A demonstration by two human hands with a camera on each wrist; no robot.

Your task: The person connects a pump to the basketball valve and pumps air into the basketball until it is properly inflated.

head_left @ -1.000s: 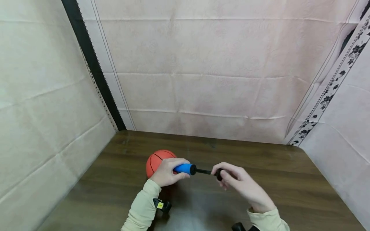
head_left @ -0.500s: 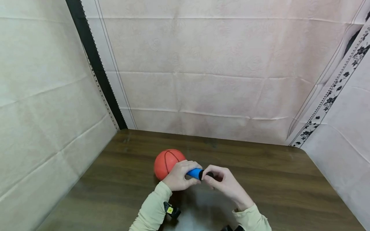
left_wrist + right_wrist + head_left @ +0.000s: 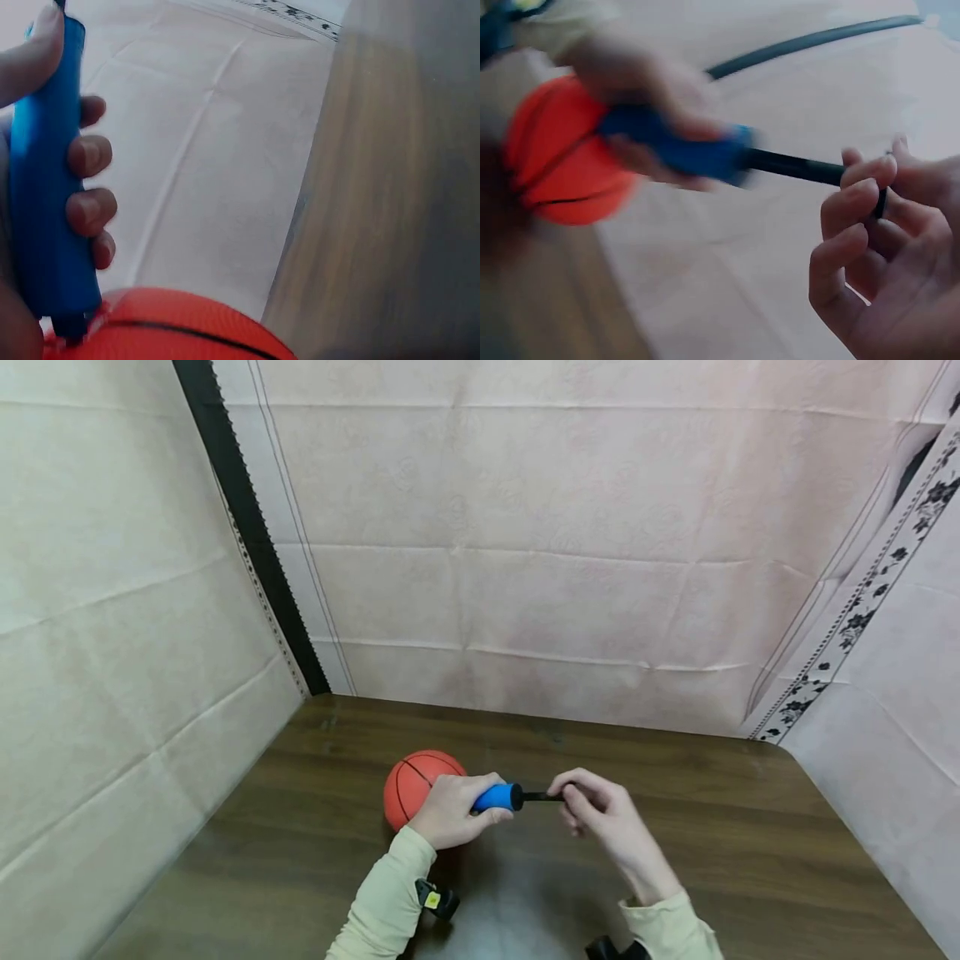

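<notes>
A blue hand pump (image 3: 493, 797) lies across my left hand (image 3: 450, 812), which grips its barrel with fingers wrapped round. In the left wrist view, the black tip (image 3: 70, 327) at the barrel's lower end meets a ball (image 3: 180, 315). That ball is a small orange-red basketball (image 3: 408, 787) with black lines, partly behind my left hand. From the barrel's other end sticks a black rod (image 3: 540, 796). My right hand (image 3: 603, 810) holds the handle at the rod's outer end between thumb and fingers; most of the handle is hidden by the fingers.
The dark wood-grain table (image 3: 712, 827) extends on both sides of the hands. Pale cloth walls (image 3: 562, 527) rise behind it and at both sides. Each wrist carries a black camera (image 3: 442, 903).
Half a second ago the rod was pushed into the barrel, with both hands close together. Now my right hand has drawn it out to the right, and the ball and left hand have shifted slightly left.
</notes>
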